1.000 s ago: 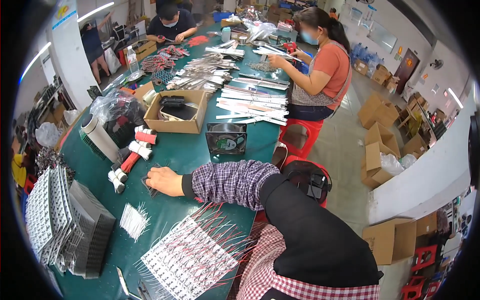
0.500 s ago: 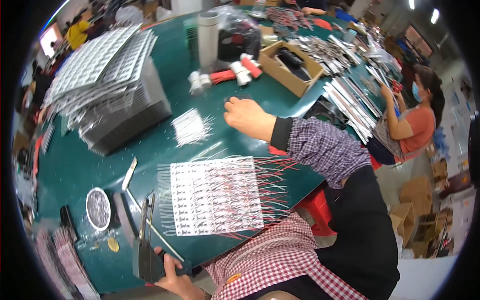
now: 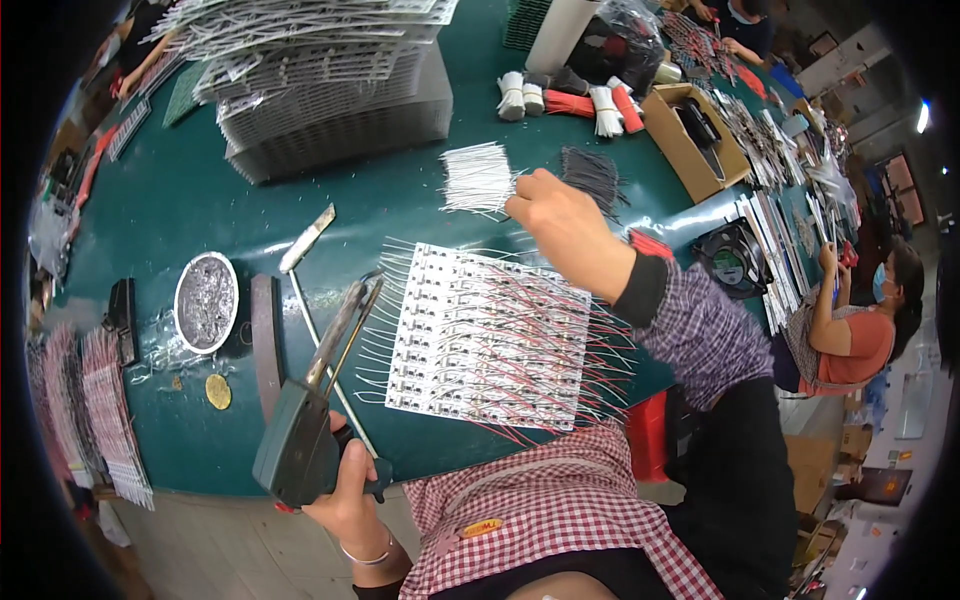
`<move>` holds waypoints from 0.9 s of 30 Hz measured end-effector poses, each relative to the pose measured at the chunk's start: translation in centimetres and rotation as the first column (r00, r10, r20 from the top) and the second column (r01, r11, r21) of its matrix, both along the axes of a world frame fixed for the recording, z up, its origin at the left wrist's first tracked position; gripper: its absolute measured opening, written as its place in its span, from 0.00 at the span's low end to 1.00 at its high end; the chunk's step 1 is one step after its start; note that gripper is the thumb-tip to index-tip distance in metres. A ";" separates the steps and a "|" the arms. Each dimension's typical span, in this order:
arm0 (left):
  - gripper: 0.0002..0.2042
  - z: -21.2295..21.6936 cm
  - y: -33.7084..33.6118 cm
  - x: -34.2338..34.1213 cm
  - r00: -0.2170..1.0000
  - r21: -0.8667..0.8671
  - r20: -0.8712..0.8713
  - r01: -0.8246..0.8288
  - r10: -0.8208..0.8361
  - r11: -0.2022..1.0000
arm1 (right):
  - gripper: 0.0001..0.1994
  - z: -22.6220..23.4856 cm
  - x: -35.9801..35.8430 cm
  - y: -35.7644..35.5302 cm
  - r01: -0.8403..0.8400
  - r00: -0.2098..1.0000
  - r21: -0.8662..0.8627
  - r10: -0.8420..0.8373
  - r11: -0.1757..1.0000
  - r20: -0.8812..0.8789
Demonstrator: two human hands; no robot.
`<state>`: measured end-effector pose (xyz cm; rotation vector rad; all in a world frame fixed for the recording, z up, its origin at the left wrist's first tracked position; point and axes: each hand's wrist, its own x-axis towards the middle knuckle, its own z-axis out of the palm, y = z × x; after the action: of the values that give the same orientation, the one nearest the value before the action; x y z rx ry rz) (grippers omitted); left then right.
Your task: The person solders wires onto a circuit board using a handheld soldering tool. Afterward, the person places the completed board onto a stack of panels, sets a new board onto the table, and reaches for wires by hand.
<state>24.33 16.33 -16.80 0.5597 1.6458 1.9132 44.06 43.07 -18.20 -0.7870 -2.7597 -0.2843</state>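
Observation:
My left hand grips a dark green soldering tool by its handle at the near table edge, and its long metal tip points up toward the white circuit board panel. That panel lies flat on the green table with many red and white wires fanned out from its sides. My right hand reaches past the panel. Its curled fingertips are at the right edge of a small pile of white wires. A pile of black wires lies just right of the hand.
A round metal dish of solder scraps and a dark bar sit left of the tool. A tall stack of boards is at the back, with wire bundles, a cardboard box and a fan further right. A seated person works at far right.
The view has swung down and closer over the panel. My left hand has raised the soldering tool toward the panel. My right hand has shifted to the edge of the white wire pile.

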 end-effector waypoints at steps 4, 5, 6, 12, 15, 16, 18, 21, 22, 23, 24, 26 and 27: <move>0.23 0.6 1.3 -0.2 0.998 -0.026 -0.022 0.063 -0.064 0.998 | 0.10 -1.2 -2.1 -2.5 -0.046 0.959 -0.207 -0.015 0.977 -0.282; 0.23 0.9 1.7 0.0 0.995 -0.090 -0.035 0.093 -0.096 0.992 | 0.10 -2.0 -2.4 -2.8 -0.055 0.938 -0.249 -0.036 0.967 -0.345; 0.23 1.0 2.0 0.1 0.991 -0.153 -0.045 0.121 -0.130 0.981 | 0.11 -3.0 -2.6 -2.9 -0.069 0.920 -0.285 -0.050 0.956 -0.389; 0.13 -0.1 3.4 -0.5 0.973 -0.277 -0.089 0.180 -0.211 0.944 | 0.07 -4.3 -3.5 -4.1 -0.017 0.903 -0.312 -0.120 0.950 -0.413; 0.12 -0.5 4.3 -0.6 0.959 -0.294 -0.110 0.221 -0.262 0.930 | 0.09 -4.9 -3.3 -4.2 -0.006 0.908 -0.322 -0.129 0.947 -0.398; 0.11 -0.6 4.5 -0.6 0.957 -0.277 -0.112 0.230 -0.269 0.933 | 0.09 -5.0 -3.3 -4.3 -0.010 0.908 -0.329 -0.129 0.944 -0.398; 0.14 -1.1 4.7 -0.9 0.935 -0.273 -0.179 0.251 -0.305 0.929 | 0.12 -4.9 -3.2 -4.2 -0.026 0.910 -0.315 -0.108 0.949 -0.400; 0.18 -1.8 5.0 -0.3 0.937 -0.260 -0.196 0.233 -0.288 0.937 | 0.13 -5.3 -3.1 -4.3 -0.042 0.920 -0.330 -0.092 0.943 -0.381; 0.18 -1.9 5.2 0.0 0.961 -0.251 -0.149 0.191 -0.233 0.949 | 0.13 -5.3 -3.1 -4.3 -0.041 0.921 -0.335 -0.095 0.941 -0.378; 0.18 -1.9 5.5 -0.1 0.961 -0.256 -0.146 0.192 -0.235 0.947 | 0.13 -5.2 -3.1 -4.3 -0.037 0.923 -0.341 -0.099 0.939 -0.372; 0.13 -1.8 6.0 -0.1 0.951 -0.257 -0.166 0.215 -0.262 0.942 | 0.13 -5.2 -3.1 -4.3 -0.034 0.925 -0.347 -0.102 0.937 -0.366; 0.09 -1.8 6.5 -0.2 0.939 -0.263 -0.185 0.238 -0.291 0.935 | 0.13 -5.2 -3.0 -4.2 -0.034 0.925 -0.346 -0.101 0.938 -0.365; 0.08 -1.9 6.6 -0.2 0.936 -0.270 -0.176 0.252 -0.305 0.929 | 0.13 -5.2 -2.9 -4.2 -0.036 0.925 -0.341 -0.098 0.939 -0.367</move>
<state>24.13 22.94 -18.69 0.8730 1.7915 1.4604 41.11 38.86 -23.42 -0.8614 -2.4513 0.3258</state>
